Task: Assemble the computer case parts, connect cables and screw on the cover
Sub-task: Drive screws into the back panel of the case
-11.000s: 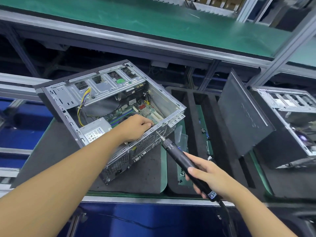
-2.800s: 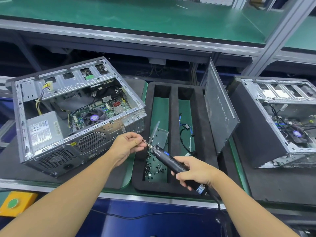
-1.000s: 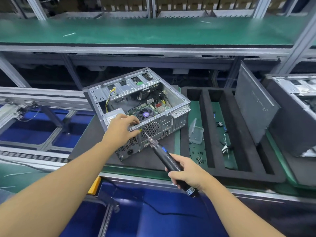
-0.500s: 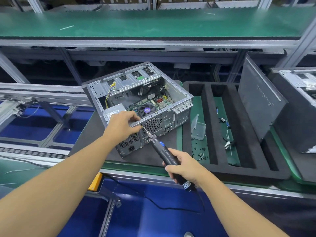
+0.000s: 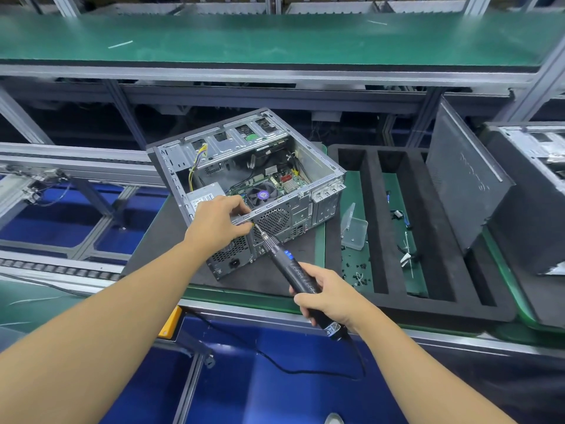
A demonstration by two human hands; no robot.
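Bit of screwdriver [image 5: 294,269], over foam tray [image 5: 374,240] moments ago, now at rear rim of computer case [image 5: 305,214] on surface. Grip of left hand [image 5: 218,226] pinches rim beside bit; grip of right hand [image 5: 328,296] wraps screwdriver. Likely driving rear screw; cover [image 5: 464,185] unfitted.

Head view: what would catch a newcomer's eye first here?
An open computer case sits at centre on a dark mat, its insides exposed. The left hand grips its rear rim while the right hand holds an electric screwdriver, tip at that rim. To the right, a grey side panel stands tilted at the far end of a black foam tray.
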